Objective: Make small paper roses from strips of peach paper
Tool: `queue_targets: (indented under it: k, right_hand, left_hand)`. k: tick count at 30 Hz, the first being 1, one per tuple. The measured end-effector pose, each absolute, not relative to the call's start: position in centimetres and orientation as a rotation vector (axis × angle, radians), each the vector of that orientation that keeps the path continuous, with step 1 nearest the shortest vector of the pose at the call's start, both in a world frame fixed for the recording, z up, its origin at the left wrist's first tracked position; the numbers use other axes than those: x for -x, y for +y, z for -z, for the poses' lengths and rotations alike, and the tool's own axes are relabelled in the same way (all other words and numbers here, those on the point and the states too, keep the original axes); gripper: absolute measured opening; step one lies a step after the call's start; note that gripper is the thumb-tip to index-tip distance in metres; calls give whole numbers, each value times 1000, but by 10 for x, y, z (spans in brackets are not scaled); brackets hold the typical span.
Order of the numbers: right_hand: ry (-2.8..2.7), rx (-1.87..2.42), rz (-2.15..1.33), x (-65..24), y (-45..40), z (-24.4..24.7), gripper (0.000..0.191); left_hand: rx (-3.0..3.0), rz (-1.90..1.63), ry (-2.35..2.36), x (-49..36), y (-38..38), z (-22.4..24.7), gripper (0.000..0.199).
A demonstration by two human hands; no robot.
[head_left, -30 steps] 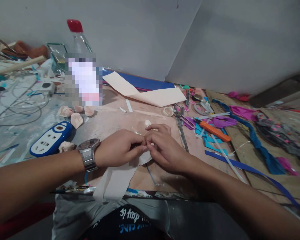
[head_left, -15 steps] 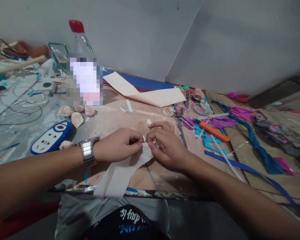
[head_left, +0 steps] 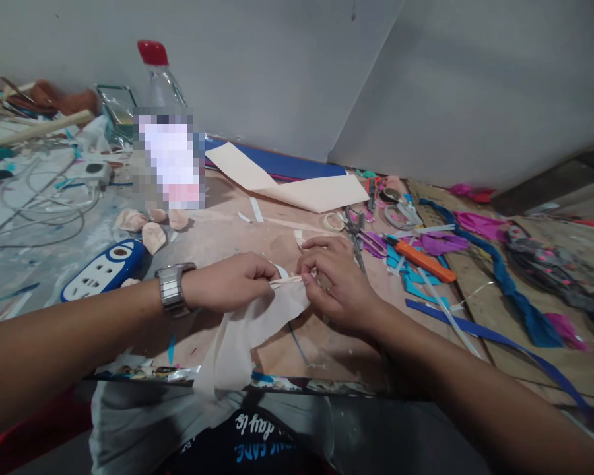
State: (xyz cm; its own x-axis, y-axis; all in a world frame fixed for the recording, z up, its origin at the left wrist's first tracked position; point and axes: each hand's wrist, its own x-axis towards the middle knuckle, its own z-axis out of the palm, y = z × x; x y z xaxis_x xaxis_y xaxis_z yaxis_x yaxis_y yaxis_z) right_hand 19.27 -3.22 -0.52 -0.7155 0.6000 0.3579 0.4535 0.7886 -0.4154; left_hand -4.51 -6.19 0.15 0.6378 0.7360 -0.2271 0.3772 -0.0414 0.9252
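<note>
A cream strip, of fabric or thin paper, hangs from between my hands and drapes over the table's front edge. Its upper edge is folded into a narrow roll, stretched between my two hands. My left hand, with a metal watch at the wrist, pinches the roll's left end. At the other end, my right hand grips it between thumb and fingers, the other fingers curled loosely above. Several cream petal-like pieces lie beyond my left wrist. A longer cream strip rests folded at the back.
A blue-and-white power strip sits left of my hands. An orange utility knife, scissors and a tape roll lie to the right among coloured scraps. A red-capped bottle and a blurred-out phone screen stand at the back left.
My hands have moved apart, the left one leftward and the right one rightward, exposing more of the rolled edge between them. The hanging end of the cream strip has shifted and bent slightly.
</note>
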Motion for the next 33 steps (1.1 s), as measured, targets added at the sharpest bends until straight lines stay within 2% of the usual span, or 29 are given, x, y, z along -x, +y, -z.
queue_targets:
  k: [4,8,12,23,33]
  right_hand:
    - [-2508,790,-414,-192,-33,5,7]
    - [-2514,782,-435,-191,-35,5,5]
    - [-2522,748,-452,-190,-37,6,4]
    - [-2578,719,-494,-190,-40,7,11]
    - [-2527,666,-369,-191,-38,6,7]
  left_hand:
    - [-1543,-309,939,49,-59,-2,26]
    - [-1561,-342,950,48,-59,-3,17]
    - [-1621,-460,913,44,-61,0,27]
    - [-1758,-492,985,41,-68,1,33]
    - [-1831,-421,1019,43,-67,0,32]
